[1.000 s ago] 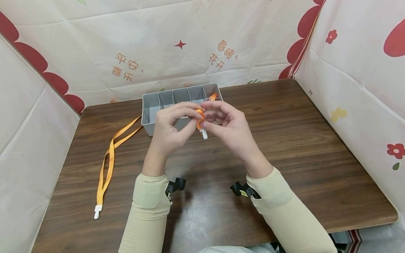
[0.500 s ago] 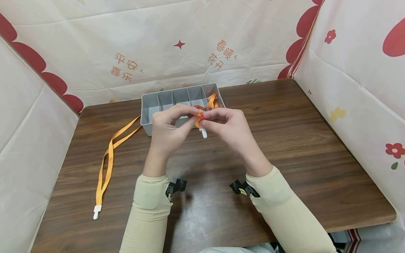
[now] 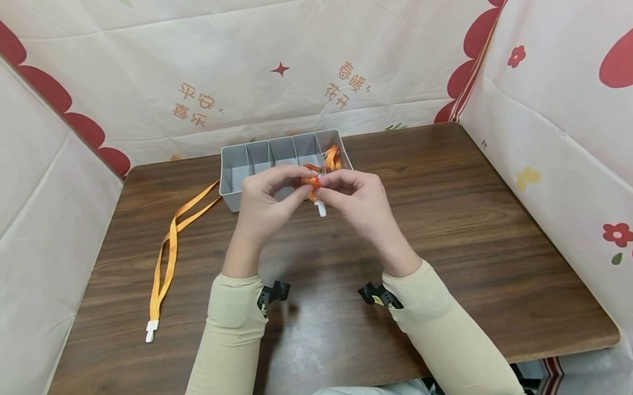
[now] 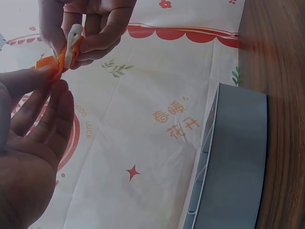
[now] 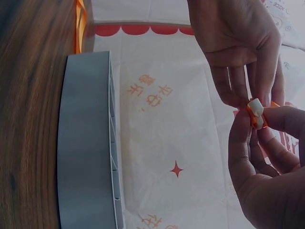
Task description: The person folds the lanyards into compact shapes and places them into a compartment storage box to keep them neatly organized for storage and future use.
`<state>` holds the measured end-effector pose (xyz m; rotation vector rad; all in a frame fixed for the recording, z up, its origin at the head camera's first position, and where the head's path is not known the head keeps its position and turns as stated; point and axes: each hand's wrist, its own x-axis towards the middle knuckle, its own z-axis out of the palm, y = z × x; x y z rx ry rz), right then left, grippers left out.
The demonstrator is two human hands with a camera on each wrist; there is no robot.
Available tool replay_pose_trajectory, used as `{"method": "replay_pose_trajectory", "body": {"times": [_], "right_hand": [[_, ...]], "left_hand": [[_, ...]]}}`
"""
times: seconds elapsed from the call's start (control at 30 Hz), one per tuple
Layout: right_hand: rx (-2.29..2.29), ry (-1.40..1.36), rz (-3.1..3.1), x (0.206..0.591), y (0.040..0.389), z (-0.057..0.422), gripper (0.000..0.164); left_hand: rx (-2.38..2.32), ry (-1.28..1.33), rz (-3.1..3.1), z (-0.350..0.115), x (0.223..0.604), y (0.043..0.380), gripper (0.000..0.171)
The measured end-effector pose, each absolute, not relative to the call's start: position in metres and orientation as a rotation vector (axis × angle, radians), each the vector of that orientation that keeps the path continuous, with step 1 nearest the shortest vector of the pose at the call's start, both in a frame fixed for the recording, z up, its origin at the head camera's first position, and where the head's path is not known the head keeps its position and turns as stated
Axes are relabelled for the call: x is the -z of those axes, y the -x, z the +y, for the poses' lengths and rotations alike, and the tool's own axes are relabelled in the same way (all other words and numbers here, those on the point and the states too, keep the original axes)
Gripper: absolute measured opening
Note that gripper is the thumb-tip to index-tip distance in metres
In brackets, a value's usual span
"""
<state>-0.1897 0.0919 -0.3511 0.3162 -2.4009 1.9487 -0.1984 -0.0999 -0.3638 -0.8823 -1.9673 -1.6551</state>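
Both hands meet over the near side of a grey divided box, working on a folded orange lanyard (image 3: 311,181). My left hand (image 3: 266,200) pinches the bundled strap between thumb and fingers. From the other side, my right hand (image 3: 362,203) pinches the same bundle near its white clip (image 3: 321,209), which points down below the fingertips. In the left wrist view the white clip (image 4: 74,43) stands up beside the orange strap (image 4: 46,62). The right wrist view shows the clip (image 5: 256,107) between the fingertips of both hands. Fingers hide much of the bundle.
The grey box (image 3: 230,199) has several compartments; its rightmost holds a coiled orange lanyard (image 3: 333,158). Another orange lanyard (image 3: 174,243) lies stretched out at the left of the wooden table (image 3: 454,245), its white clip (image 3: 151,330) toward the front. Printed cloth (image 3: 269,42) walls in the back and sides.
The right hand's fingers, spread around the lanyard earlier, have drawn in to pinch it. The bundle has turned from upright to more sideways. The loose lanyard and box stay put.
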Motion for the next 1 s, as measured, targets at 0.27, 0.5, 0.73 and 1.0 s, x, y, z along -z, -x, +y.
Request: {"method": "replay_pose_trajectory", "body": {"times": [0.27, 0.5, 0.73, 1.0], "right_hand": [[-1.898, -0.272, -2.404, 0.351, 0.198, 0.093, 0.013], [-1.818, -0.219, -2.449, 0.352, 0.21, 0.096, 0.014], [-1.839, -0.202, -2.469, 0.35, 0.23, 0.097, 0.017], [-1.8, -0.176, -2.576, 0.344, 0.256, 0.092, 0.016]], "left_hand": [[1.534, 0.644, -2.185, -0.117, 0.368, 0.202, 0.017], [1.389, 0.272, -2.336, -0.141, 0.386, 0.217, 0.016], [1.243, 0.061, -2.447, -0.165, 0.396, 0.235, 0.022], [1.079, -0.232, -2.735, -0.192, 0.406, 0.251, 0.057]]}}
